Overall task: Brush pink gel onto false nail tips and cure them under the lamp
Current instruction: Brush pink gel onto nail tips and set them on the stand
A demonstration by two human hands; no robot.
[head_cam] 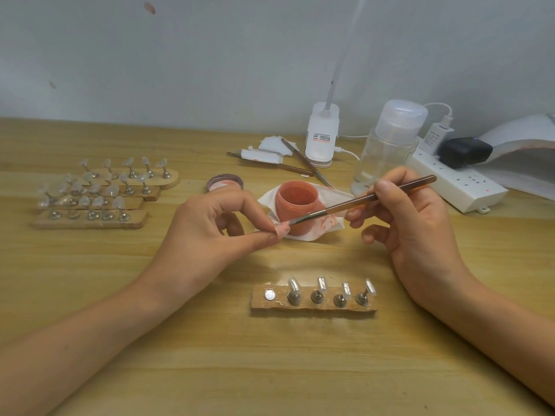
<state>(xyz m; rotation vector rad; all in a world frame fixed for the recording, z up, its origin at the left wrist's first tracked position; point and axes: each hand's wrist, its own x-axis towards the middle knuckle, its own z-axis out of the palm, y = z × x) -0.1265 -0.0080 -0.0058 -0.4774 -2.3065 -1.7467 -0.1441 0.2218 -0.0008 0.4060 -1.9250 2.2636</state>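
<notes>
One wooden table (210, 361), open pink gel jar (295, 205), pale wall (210, 55) behind

The scene was lit brightly and evenly by soft, diffuse light; no distinct source could be made out. Only a faint, soft-edged shadow was cast on the table (270, 370) just in front of the pink jar (297, 202). Small glints were caught on the metal pegs (293, 297) further in front of the jar, and a pale sheen on the clear bottle (384, 157) behind it to the right. Toward the corners, well away from the jar, shapes were stretched by the wide lens. The clear tips (118, 202) well left of the jar were rendered slightly smeared.
</notes>
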